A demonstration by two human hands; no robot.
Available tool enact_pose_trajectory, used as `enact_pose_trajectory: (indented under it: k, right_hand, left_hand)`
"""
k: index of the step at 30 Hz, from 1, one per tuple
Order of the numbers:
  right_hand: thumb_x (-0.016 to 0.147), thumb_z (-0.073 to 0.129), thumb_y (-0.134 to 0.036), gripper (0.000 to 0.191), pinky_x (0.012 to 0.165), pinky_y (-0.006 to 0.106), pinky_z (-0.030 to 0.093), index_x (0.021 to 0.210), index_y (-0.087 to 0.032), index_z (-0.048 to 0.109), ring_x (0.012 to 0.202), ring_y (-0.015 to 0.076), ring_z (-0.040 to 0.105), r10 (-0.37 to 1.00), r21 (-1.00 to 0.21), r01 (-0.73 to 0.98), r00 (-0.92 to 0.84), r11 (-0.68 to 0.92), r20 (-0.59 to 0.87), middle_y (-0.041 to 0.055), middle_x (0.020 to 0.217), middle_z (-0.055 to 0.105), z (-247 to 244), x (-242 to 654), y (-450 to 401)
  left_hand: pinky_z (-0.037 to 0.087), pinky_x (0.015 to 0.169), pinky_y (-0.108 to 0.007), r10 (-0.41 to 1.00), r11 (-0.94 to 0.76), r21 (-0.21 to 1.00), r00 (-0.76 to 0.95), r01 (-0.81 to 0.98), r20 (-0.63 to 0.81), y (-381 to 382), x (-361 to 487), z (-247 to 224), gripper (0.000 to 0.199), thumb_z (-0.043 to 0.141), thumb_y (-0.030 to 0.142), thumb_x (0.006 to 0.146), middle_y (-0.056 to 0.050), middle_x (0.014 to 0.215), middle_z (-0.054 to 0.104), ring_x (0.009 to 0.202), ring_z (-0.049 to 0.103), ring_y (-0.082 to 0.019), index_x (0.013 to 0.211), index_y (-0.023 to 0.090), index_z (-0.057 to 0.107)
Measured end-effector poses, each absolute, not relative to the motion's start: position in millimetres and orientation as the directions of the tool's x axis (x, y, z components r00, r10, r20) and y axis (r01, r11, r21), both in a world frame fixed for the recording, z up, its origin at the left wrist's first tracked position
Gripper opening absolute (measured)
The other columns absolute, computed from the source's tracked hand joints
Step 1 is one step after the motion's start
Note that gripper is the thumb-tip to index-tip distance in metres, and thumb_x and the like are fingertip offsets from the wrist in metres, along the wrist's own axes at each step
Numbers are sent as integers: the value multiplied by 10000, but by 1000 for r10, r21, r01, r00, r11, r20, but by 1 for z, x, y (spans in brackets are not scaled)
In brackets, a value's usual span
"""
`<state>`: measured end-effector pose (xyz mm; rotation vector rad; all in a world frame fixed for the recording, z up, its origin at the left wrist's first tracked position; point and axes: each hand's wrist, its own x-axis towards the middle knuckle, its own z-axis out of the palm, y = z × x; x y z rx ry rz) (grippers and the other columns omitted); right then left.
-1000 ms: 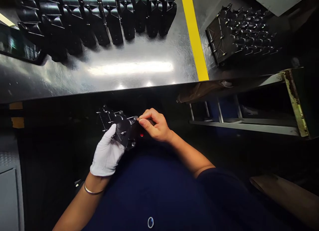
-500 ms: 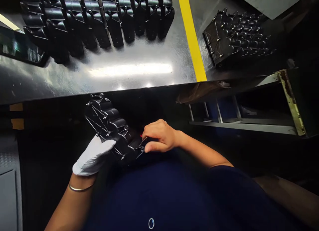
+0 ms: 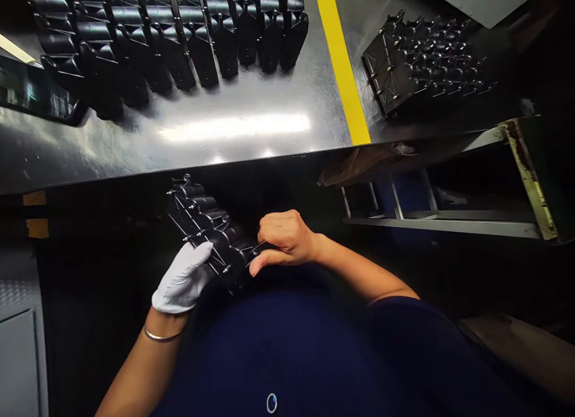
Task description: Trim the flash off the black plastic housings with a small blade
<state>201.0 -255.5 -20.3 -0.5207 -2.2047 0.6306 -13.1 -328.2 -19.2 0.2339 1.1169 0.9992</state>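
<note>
My left hand [image 3: 184, 279], in a white glove, grips a black moulded plastic part [image 3: 202, 216] from below, thumb across its near face. The part has a row of rounded, tube-like sections and thin ribs with small bosses. It tilts down to the right, in front of my body and below the bench edge. My bare right hand [image 3: 285, 240] is at its lower right end, fingers curled and thumb stretched along the corner. What lies inside those curled fingers is hidden.
Rows of similar black parts [image 3: 202, 39] stand on the shiny metal bench [image 3: 233, 129]. Right of a yellow stripe [image 3: 341, 63] stands another black group [image 3: 390, 69]. A metal frame [image 3: 442, 225] is below the bench at right, a grey cabinet [image 3: 20, 351] at lower left.
My left hand and the part have shifted right, closer to my right hand. The right thumb now reaches further left along the part's end. The view has moved slightly.
</note>
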Motion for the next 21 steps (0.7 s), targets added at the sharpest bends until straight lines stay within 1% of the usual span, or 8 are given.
enact_pose_trajectory:
  k: [4, 7, 10, 12, 15, 18, 19, 21]
  right_hand:
    - [923, 542, -602, 569, 500, 255, 232, 559, -177, 438, 507, 78, 358, 553, -542, 216, -582, 812, 596, -44, 536, 384, -20, 202, -253]
    - [915, 529, -627, 556, 505, 245, 258, 603, -169, 491, 523, 79, 383, 591, -563, 246, -553, 789, 587, -39, 555, 413, -18, 202, -252]
    - [943, 529, -576, 566, 500, 265, 241, 553, -177, 433, 514, 82, 363, 569, -540, 252, -597, 803, 566, -36, 540, 396, -16, 202, -252]
    - [950, 532, -558, 559, 499, 264, 258, 552, -178, 436, 514, 81, 375, 559, -569, 210, -617, 795, 553, -33, 539, 413, -16, 204, -251]
    - [955, 544, -538, 487, 528, 229, 351, 637, -170, 539, 548, 77, 458, 616, -717, 63, -568, 694, 546, -23, 578, 497, -17, 209, -247]
    - [881, 685, -490, 318, 508, 215, 380, 878, -172, 661, 552, 64, 459, 809, -865, 46, -381, 500, 447, 7, 752, 616, -20, 218, -239]
    - [833, 741, -487, 356, 471, 209, 359, 1006, -184, 673, 524, 48, 418, 860, -908, 48, -344, 417, 377, 17, 840, 647, -21, 221, -237]
    - [742, 818, -496, 599, 404, 197, 301, 1239, -227, 620, 473, 15, 321, 900, -966, 30, -371, 258, 229, 41, 1022, 678, -24, 226, -232]
  left_hand:
    - [614, 863, -306, 754, 559, 582, 70, -591, -653, -329, -9, -22, 381, 866, 384, 698, -61, 982, 791, 921, 750, -248, 1019, 197, 785]
    - [615, 817, -254, 758, 533, 566, 59, -629, -649, -329, -6, -23, 320, 875, 359, 690, -37, 981, 791, 877, 749, -206, 959, 210, 789]
    - [603, 781, -200, 753, 520, 538, 59, -663, -655, -328, -4, -23, 303, 885, 341, 677, -22, 966, 788, 856, 741, -173, 930, 207, 786]
    - [597, 774, -189, 745, 525, 508, 80, -683, -663, -328, -4, -21, 319, 886, 329, 676, -21, 954, 785, 856, 736, -165, 947, 199, 780]
    - [592, 638, -204, 720, 611, 379, 290, -695, -630, -327, -7, -18, 456, 851, 403, 710, -36, 849, 763, 730, 723, -162, 1094, 180, 744]
    - [488, 405, -229, 619, 766, 204, 613, -609, -491, -325, -11, -25, 548, 682, 534, 831, -14, 656, 684, 447, 610, -146, 1245, 176, 656]
    - [443, 357, -236, 574, 805, 160, 683, -572, -452, -324, -14, -29, 522, 612, 549, 871, -8, 609, 660, 379, 561, -145, 1238, 180, 645]
    - [376, 309, -244, 512, 845, 91, 747, -528, -423, -324, -20, -42, 438, 517, 542, 924, -8, 526, 622, 294, 488, -149, 1124, 180, 662]
